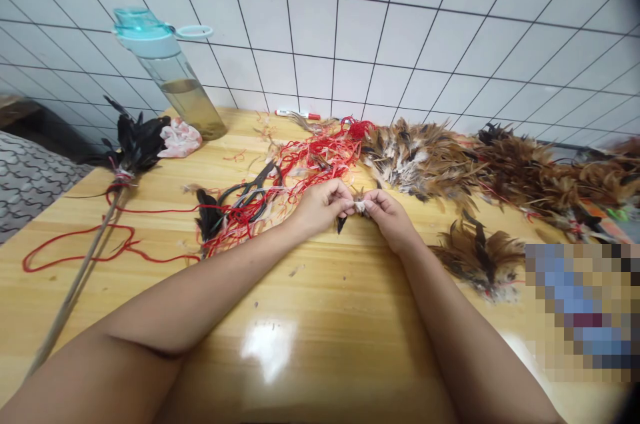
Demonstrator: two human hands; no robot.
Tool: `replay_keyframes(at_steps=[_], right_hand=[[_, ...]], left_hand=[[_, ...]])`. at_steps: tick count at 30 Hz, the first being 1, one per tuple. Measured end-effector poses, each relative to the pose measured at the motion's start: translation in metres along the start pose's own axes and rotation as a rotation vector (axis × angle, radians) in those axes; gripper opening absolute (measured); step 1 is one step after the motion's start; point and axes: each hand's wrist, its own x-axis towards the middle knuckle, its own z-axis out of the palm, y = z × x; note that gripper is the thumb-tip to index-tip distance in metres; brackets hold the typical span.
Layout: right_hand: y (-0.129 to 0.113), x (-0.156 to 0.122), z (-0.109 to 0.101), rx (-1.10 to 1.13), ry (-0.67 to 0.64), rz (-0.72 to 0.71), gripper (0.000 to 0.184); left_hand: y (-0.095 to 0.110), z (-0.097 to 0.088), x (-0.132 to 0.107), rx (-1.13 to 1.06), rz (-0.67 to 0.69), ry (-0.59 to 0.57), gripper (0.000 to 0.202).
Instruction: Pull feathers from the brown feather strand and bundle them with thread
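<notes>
My left hand (326,204) and my right hand (387,214) meet over the middle of the table, fingertips pinched. Between them is a small feather bundle (360,206) with a whitish base, gripped from both sides; a dark feather tip pokes out below the left fingers. Just left of my hands lies a tangle of red string (317,157). Dark-handled scissors (247,191) rest partly under the strands, beside a black feather tuft (209,214). To the right of my right hand, a loose bunch of brown feathers (483,254) lies on the table.
Piles of brown feathers (425,154) run along the tiled wall (310,31). At the left, a stick (83,284) carries black feathers (137,137). A water bottle (185,94), crumpled pinkish plastic (181,139) and a red-and-white marker (297,115) stand or lie at the back of the wooden table (320,317).
</notes>
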Motion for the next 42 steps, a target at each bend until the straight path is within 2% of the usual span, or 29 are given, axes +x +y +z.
replay_keyframes(at_steps=[6,13,17,19,22,26,30,34,39,42], right_hand=[[0.001,0.000,-0.006,0.126,0.024,0.059,0.032],[0.001,0.002,-0.011,0.339,0.060,0.075,0.037],[0.001,0.001,-0.015,0.359,0.001,0.092,0.037],[0.001,0.000,-0.018,0.325,-0.055,0.105,0.036],[0.001,0.001,-0.020,0.147,-0.146,0.080,0.033],[0.002,0.002,-0.014,-0.069,-0.192,0.000,0.035],[0.003,0.003,-0.011,-0.052,-0.178,0.019,0.036],[0.002,0.002,-0.013,0.006,-0.226,0.054,0.037],[0.003,0.002,-0.011,-0.051,-0.234,0.066,0.035],[0.005,0.003,-0.010,-0.099,-0.214,0.020,0.031]], left_hand=[[0.001,0.000,-0.001,0.148,0.048,-0.088,0.002],[0.005,-0.001,-0.001,0.274,0.090,-0.172,0.006],[0.002,0.000,0.000,0.109,0.011,-0.146,0.006],[0.000,0.000,0.000,-0.048,-0.035,-0.095,0.010],[-0.003,-0.001,0.002,-0.227,-0.015,-0.017,0.018],[-0.005,-0.002,0.004,-0.359,0.007,-0.013,0.023],[-0.007,-0.002,0.004,-0.369,-0.005,-0.031,0.023],[-0.006,-0.002,0.003,-0.307,0.030,-0.044,0.023],[-0.008,-0.002,0.002,-0.310,0.030,-0.079,0.028],[-0.009,-0.002,0.002,-0.353,0.032,-0.102,0.028]])
